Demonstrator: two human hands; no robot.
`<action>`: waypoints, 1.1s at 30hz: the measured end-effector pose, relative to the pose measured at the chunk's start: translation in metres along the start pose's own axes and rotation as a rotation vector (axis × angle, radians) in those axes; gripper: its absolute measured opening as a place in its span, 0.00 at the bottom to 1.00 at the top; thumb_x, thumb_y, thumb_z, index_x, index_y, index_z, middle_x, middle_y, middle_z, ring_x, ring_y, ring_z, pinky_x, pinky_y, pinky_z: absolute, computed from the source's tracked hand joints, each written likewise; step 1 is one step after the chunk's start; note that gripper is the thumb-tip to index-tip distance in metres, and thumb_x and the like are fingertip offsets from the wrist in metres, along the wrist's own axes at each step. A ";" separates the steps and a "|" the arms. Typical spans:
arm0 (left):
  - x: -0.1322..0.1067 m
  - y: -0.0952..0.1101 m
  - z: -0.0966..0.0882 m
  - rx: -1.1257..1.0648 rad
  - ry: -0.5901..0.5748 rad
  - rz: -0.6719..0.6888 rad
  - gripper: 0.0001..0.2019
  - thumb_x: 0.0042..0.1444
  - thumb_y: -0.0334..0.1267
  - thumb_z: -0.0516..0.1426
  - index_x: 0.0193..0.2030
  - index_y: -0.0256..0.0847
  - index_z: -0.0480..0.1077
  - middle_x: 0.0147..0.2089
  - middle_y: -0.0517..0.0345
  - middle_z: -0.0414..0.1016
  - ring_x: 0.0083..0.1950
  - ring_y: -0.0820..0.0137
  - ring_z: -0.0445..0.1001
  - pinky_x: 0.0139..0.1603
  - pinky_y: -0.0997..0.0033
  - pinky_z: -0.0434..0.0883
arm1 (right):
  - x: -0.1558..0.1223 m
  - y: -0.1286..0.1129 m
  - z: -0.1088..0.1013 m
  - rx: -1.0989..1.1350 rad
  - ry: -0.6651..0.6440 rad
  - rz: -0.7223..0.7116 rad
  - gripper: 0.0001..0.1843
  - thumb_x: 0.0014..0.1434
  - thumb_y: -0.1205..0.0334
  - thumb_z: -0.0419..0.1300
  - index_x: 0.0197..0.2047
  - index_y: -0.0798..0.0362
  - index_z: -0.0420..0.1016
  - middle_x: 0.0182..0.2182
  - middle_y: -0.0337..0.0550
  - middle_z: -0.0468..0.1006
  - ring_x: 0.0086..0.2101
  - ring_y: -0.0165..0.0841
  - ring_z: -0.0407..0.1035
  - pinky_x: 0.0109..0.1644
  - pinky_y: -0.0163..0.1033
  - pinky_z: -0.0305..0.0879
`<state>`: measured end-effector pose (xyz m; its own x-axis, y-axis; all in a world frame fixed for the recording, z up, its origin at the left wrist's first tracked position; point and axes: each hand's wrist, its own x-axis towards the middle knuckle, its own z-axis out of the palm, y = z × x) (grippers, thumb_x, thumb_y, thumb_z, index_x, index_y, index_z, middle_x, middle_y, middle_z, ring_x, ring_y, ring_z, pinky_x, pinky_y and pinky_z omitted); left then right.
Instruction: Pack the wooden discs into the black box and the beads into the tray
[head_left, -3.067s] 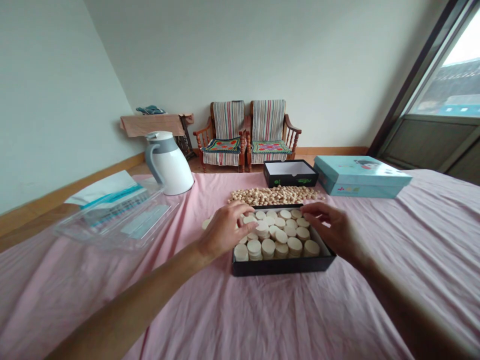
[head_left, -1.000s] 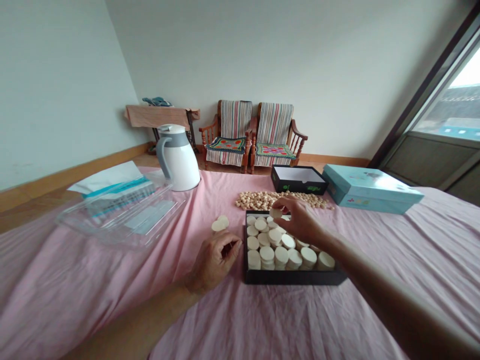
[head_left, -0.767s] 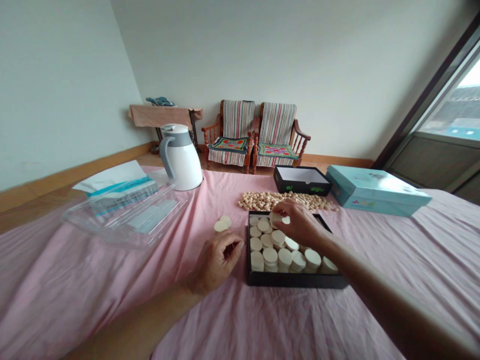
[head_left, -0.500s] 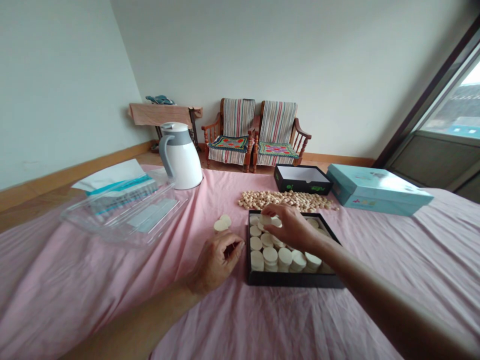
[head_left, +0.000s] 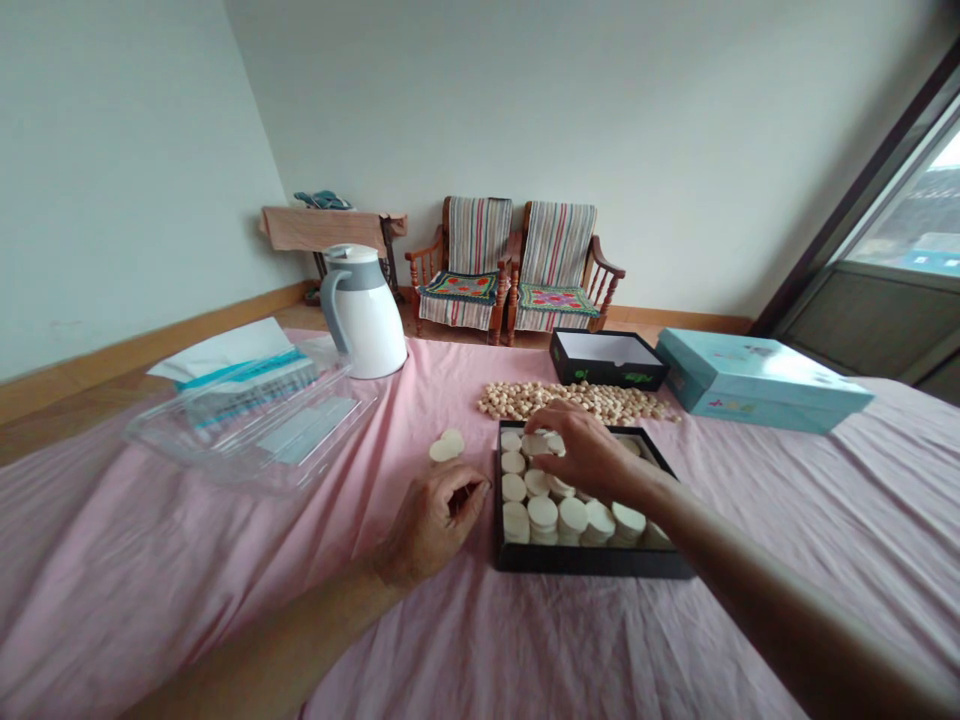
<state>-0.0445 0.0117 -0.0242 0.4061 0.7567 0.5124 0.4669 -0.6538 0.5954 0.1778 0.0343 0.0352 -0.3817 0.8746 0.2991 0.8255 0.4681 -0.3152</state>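
My right hand [head_left: 581, 452] reaches over a shallow black box [head_left: 592, 563] with thumb and fingers curled around a pale round disc [head_left: 533, 443] at the box's far left part. Stacks of similar off-white discs [head_left: 542, 512] stand in rows inside; my hand and forearm hide part of them. Just left of the box, my left hand [head_left: 435, 520] rests on the pink cloth [head_left: 390, 640]. Its thumb and forefinger meet in a pinch, and whatever may be between them is too small to make out. A few loose discs [head_left: 446, 446] lie beyond that hand.
Behind the box spreads a pile of small beige pieces [head_left: 574, 400]. Farther back are an open black box part [head_left: 609, 358] and a light blue box [head_left: 757, 378]. Leftward stand a white jug [head_left: 367, 320] and clear plastic trays [head_left: 255, 430]. Two chairs [head_left: 465, 260] face me.
My right hand has lowered slightly, bringing the pinched disc down among the discs in the box. The left hand stays in place. The view has shifted a little.
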 end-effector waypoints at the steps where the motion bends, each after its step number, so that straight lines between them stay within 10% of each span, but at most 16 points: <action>1: 0.000 0.000 0.000 -0.003 -0.001 -0.001 0.09 0.61 0.34 0.52 0.33 0.39 0.71 0.31 0.58 0.74 0.34 0.72 0.71 0.36 0.73 0.65 | 0.002 -0.001 0.001 -0.002 0.005 0.008 0.11 0.47 0.69 0.61 0.37 0.55 0.75 0.36 0.46 0.76 0.40 0.36 0.67 0.46 0.39 0.59; 33: 0.000 -0.001 -0.001 0.041 0.005 -0.005 0.09 0.61 0.36 0.51 0.32 0.39 0.70 0.30 0.58 0.73 0.33 0.72 0.70 0.35 0.74 0.64 | -0.016 0.025 -0.002 -0.147 0.008 0.088 0.09 0.57 0.69 0.54 0.33 0.54 0.76 0.31 0.44 0.76 0.33 0.32 0.69 0.39 0.35 0.60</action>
<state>-0.0458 0.0128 -0.0239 0.3997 0.7601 0.5124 0.5009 -0.6493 0.5723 0.2056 0.0313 0.0245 -0.3028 0.9100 0.2831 0.9077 0.3660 -0.2055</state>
